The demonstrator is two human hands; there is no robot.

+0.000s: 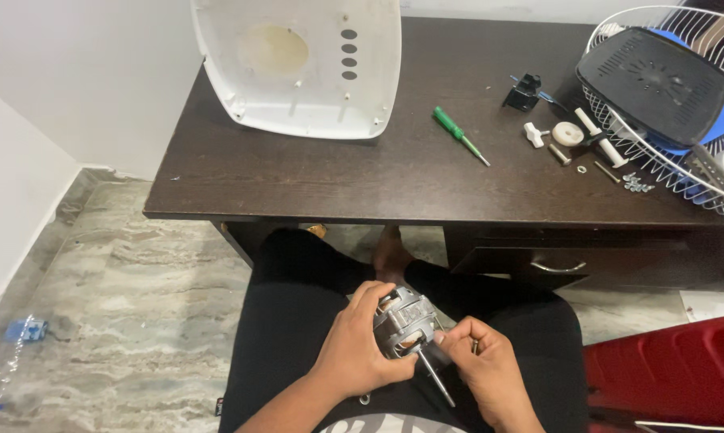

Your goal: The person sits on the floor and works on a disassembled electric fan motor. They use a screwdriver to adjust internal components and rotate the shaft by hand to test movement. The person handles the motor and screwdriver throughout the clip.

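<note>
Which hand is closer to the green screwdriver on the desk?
Right, slightly. The green screwdriver lies up on the desk; right hand sits almost beneath it, left hand further left, both on the lap.

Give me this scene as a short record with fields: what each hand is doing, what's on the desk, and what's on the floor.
Left hand: left hand grips the metal fan motor held over the lap
Right hand: right hand pinches at the motor's side, beside its shaft
Desk: dark wooden desk
On desk, left: white plastic cover, inner side up
On desk, middle: green screwdriver
On desk, right: wire fan guard, black bracket, loose screws
Floor: marble tiles
Lower right: red case
</note>
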